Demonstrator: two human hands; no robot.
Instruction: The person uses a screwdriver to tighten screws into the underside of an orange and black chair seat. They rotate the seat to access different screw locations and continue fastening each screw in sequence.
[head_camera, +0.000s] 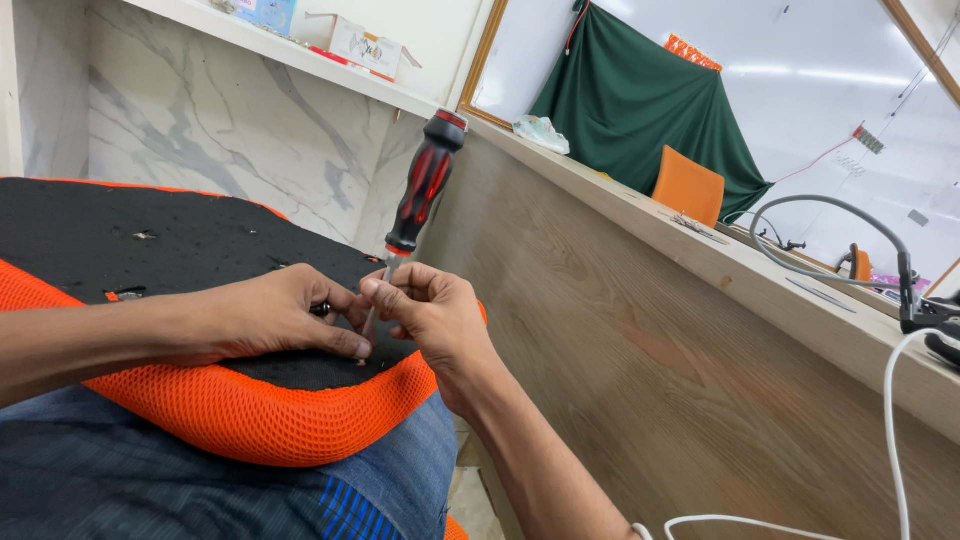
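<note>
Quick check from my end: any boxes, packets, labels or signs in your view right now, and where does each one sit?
White carton: on the upper marble shelf, boxy, flap open, red edge below.
Blue box: same shelf, further left, cut off by the frame's top.
Clear plastic packet: on the wooden ledge by the mirror frame, crumpled, pale.
Orange strip: above the green cloth, small, too blurred to tell more.
No screens show.

Two bare forearms with no sleeves, left hand (270, 318) and right hand (430, 315) without gloves or rings, blue denim trousers (150, 480) over the lap, bright blue stripes near the knee
</note>
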